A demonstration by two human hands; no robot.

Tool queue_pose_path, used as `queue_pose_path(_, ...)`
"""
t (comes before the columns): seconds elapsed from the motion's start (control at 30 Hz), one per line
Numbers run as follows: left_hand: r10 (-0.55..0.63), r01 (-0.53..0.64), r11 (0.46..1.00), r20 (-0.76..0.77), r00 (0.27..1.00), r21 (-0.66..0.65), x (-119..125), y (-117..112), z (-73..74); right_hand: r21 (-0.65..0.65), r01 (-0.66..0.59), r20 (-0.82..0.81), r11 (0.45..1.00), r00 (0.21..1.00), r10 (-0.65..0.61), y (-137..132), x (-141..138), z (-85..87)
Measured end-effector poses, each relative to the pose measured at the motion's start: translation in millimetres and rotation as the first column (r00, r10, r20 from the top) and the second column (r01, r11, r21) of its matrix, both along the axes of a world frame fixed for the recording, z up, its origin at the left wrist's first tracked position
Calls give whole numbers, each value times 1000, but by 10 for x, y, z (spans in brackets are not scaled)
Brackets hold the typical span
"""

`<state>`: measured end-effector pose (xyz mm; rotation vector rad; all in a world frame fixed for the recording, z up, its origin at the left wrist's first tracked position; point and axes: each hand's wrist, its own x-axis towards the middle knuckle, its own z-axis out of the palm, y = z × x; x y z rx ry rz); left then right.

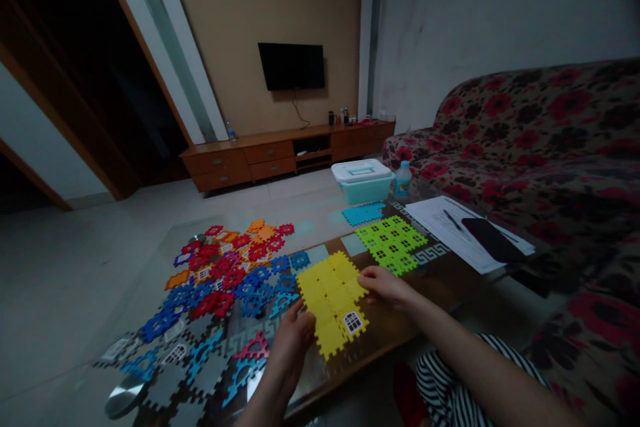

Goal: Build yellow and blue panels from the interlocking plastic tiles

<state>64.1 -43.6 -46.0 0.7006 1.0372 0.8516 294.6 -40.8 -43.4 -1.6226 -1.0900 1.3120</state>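
Yellow panel (327, 297), left hand (296, 328) at one edge, right hand (383, 283) opposite

Legibility check: no text readable

Flat white paper sheets (440, 223) are carrying rows of fine dark print; the lines are appearing too small and dim to read. The blue label (401, 187) on the clear plastic bottle with a pale-blue cap (403, 175) is blurring beyond reading.
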Motion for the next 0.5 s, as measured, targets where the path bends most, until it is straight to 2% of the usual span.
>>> queue_pose_path(0.1,13,-13,1000,19,1000,9,31,43,-73,2,-18,-237,1000,971,18,-8,-45,92)
queue_pose_path(0.2,49,-49,999,47,998,3,80,110,-111,11,28,-337,1000,941,-22,-21,-67,171)
queue_pose_path(0.37,120,-116,991,56,991,-59,195,185,-47,24,191,-388,981,907,-167,83,4,165)
queue_pose_path(0.5,148,-145,988,64,987,-51,257,168,-49,91,315,-296,945,914,-277,517,118,156)
